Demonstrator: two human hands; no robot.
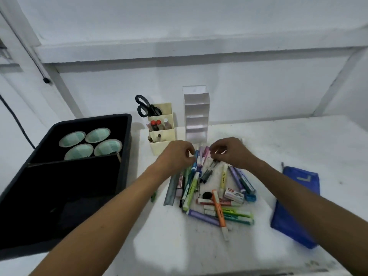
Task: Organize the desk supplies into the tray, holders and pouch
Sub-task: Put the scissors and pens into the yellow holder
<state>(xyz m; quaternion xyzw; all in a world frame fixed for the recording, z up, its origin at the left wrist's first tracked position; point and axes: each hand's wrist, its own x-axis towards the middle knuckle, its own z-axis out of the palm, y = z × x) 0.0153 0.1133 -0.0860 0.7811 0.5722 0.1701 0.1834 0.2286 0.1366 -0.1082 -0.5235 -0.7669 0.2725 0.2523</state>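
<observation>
1. Big black tray (65,176) on the left of the desk (298,140) has four green-lined cups (90,143) at its far end, otherwise bare.
2. Blue pouch (296,204) lies flat on the right.
3. White tiered holder (196,114) stands at the back, shelves look bare.
4. Cream holder (162,129) next to it: scissors (146,106) in the back slot, red-capped pens in the middle.
5. Marker pile (215,194) sits loose mid-desk. Left hand (176,155) pinches a blue marker (195,160); right hand (232,151) has its fingers curled at the pile's far edge, can't tell what they hold.
</observation>
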